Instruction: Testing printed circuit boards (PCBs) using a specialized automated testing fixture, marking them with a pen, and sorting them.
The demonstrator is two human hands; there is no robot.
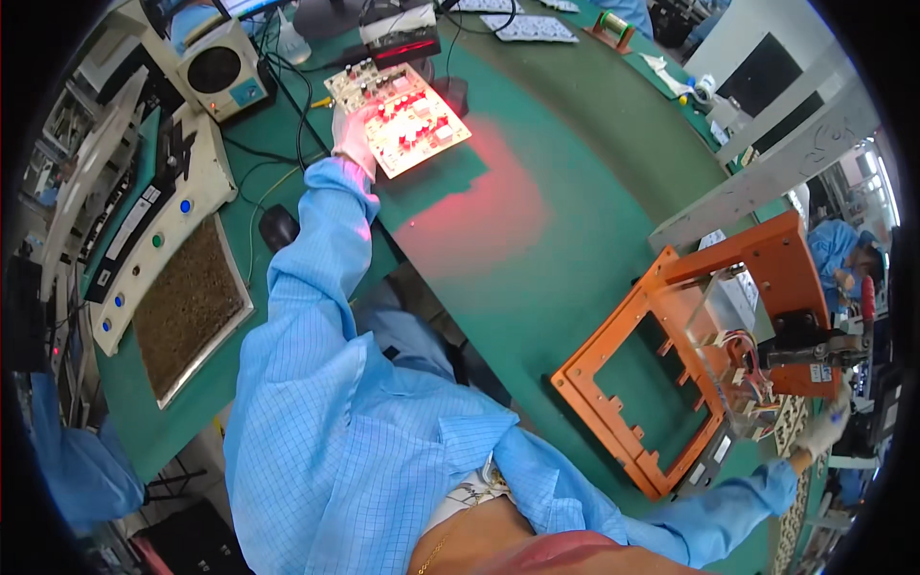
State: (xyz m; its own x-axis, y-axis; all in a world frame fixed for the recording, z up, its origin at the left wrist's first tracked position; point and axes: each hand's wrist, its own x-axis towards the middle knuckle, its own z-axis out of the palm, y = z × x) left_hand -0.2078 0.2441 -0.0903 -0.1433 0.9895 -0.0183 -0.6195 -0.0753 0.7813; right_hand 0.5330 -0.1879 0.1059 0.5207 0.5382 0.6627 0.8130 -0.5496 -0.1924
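My left hand [353, 137], in a white glove, holds a pale circuit board [402, 117] by its left edge. The board is lifted under a black scanner [402, 45] that casts a red glow over it and onto the green bench mat [537, 249]. My right hand [822, 433], also gloved, reaches far right to the edge of an orange test fixture [661, 383]. Its fingers rest near the wires and a patterned board by the fixture's clear hinged cover [714, 335]. Whether it grips anything I cannot tell.
A white control box with coloured buttons [158, 230] and a brown brush-like pad [187, 307] lie left. A small white fan unit [218, 69] stands at the back left, with black cables [287, 105] beside it. More boards [529, 27] lie far back. Another person in blue [843, 254] works at right.
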